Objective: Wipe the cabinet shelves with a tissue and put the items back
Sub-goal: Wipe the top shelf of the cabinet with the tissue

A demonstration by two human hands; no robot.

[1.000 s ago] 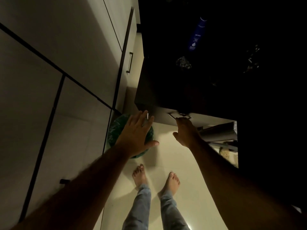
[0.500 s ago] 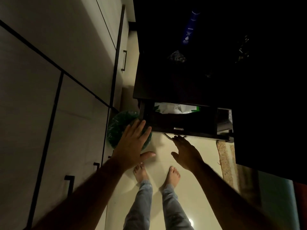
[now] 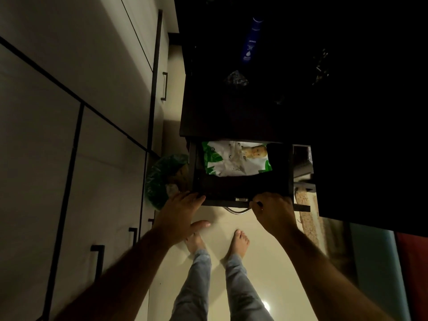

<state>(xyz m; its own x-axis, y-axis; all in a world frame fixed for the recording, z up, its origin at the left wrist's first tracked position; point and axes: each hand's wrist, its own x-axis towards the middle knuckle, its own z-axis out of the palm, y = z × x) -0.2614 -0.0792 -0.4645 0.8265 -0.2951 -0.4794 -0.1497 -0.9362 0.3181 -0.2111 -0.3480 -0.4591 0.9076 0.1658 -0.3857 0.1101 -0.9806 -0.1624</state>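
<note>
The drawer [image 3: 240,181] is standing pulled out from under the front edge of the dark cabinet top [image 3: 231,117], and the white-and-green wipes pack [image 3: 235,158] is lying flat in its back half, long axis running side to side, parallel to the drawer's front edge. The right hand [image 3: 273,210] is curling its fingers over that front edge just beside the metal handle [image 3: 238,210]; whether it is actually pinching the handle or only the edge is hard to tell in this light. The left hand [image 3: 180,209] is resting spread and flat, fingers touching the drawer's front left corner, thumb splayed out, gripping nothing. The pack is lying straight ahead of both hands, away from the body, slightly nearer the left corner than the right, so the free left hand looks the better placed to reach forward over the front edge for a tissue. A blue lotion bottle [image 3: 251,40] is lying on the cabinet top well behind, and a green-lined bin [image 3: 162,179] is sitting on the floor just beside the drawer's left wall.
</note>
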